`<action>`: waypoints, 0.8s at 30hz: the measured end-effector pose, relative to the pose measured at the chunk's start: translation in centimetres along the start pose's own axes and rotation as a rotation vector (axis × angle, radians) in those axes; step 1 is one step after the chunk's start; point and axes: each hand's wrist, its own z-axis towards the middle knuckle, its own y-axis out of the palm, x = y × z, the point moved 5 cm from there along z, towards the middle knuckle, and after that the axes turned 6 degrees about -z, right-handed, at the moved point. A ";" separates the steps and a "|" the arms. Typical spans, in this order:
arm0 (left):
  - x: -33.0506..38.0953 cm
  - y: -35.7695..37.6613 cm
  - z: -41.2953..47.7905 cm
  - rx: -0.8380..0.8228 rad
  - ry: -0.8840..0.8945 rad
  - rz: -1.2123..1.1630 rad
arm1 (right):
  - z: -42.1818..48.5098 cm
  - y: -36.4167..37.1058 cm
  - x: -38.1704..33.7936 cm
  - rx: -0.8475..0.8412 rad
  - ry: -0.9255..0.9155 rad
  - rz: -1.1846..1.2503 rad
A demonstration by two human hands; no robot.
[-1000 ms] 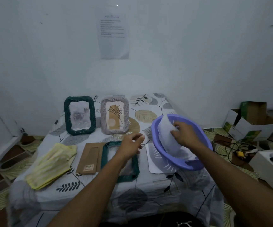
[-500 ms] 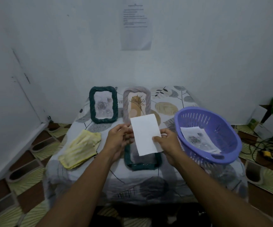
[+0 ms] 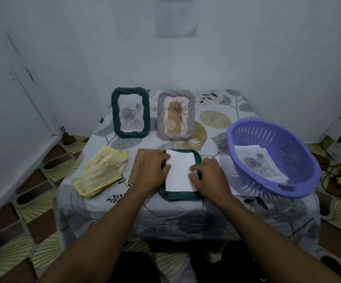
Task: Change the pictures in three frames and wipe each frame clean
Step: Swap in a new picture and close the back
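moved: half a second ago the white sheet (image 3: pixel 180 172) was up in the air between both hands. Now it lies in the flat frame (image 3: pixel 180 196), and both hands have come down with it.
yellow cloth (image 3: pixel 102 172): well left of flat frame, bunched on the counter (image 3: pixel 222 111), untouched.
standing green frame (image 3: pixel 130 113): behind and left of flat frame, upright, picture in.
backing board (image 3: pixel 137 166): just left of flat frame, lying flat, partly under the left hand.
left hand (image 3: pixel 152 171): palm down over flat frame's left rail. Fingers straight and together, thumb at the sheet's left edge; pressing, not gripping.
standing grey frame (image 3: pixel 175 115): straight behind flat frame, upright, picture in.
sheet: in flat frame's opening, blank side up. Long axis points away from the person, same as the frame's. Far-left corner seems to ride over the rail.
right hand (image 3: pixel 208 176): over flat frame's right rail, fingers bent, tips at the sheet's right edge. Can't tell whether it pinches or presses.
purple basket (image 3: pixel 247 139): near, right of flat frame, prints inside.
next, my read: seat the sheet, then the board goes on top. The board sits on the left side, so the left hand is nearer; slide it right with long axes matched.
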 end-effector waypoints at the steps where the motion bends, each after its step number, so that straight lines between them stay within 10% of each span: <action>1: -0.5 0.4 -0.1 -0.020 0.006 0.035 | -0.1 0.0 0.1 0.019 -0.005 0.005; 24: -3.0 1.8 -1.5 -0.077 0.026 0.082 | -0.5 0.1 1.0 0.000 0.009 0.185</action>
